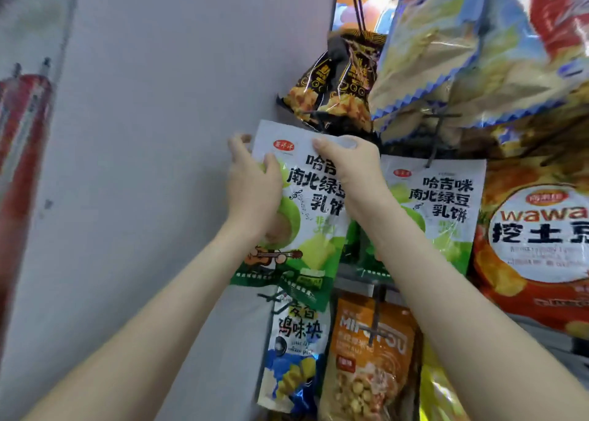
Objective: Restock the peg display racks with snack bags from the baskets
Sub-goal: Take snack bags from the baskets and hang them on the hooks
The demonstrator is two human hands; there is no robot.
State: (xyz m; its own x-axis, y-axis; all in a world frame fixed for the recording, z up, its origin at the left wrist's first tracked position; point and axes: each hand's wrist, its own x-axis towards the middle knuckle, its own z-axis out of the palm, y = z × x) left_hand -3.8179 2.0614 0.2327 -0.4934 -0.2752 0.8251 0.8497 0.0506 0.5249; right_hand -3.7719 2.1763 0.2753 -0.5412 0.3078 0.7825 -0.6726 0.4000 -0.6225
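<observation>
**Snack bag held at the rack's left column, middle of frame**

Head view: The snack bag (pixel 306 203), white at the top and green at the bottom with black printed characters, is sitting at the centre of the frame, tilted slightly and held up against the peg display rack (pixel 437 133). The left hand (pixel 251 191) is grasping the bag's left edge, thumb lying across the front and fingers curling behind. The right hand (pixel 347 165) is gripping the bag's top edge near the middle. That hand is covering the point where bag and peg would meet, so I cannot tell whether the bag is hanging on a peg.

A matching green bag (pixel 446 203) is hanging just right of the held one, behind the right forearm. A black and gold bag (pixel 338 82) is hanging directly above the held bag. Blue-edged bags (pixel 446 47) are crowding the upper right of the frame. An orange chip bag (pixel 535 239) is filling the right edge. Below the held bag, a blue and white bag (pixel 296 350) and an orange nut bag (pixel 373 357) are hanging side by side. A grey wall (pixel 159 133) is occupying the left half of the frame.
</observation>
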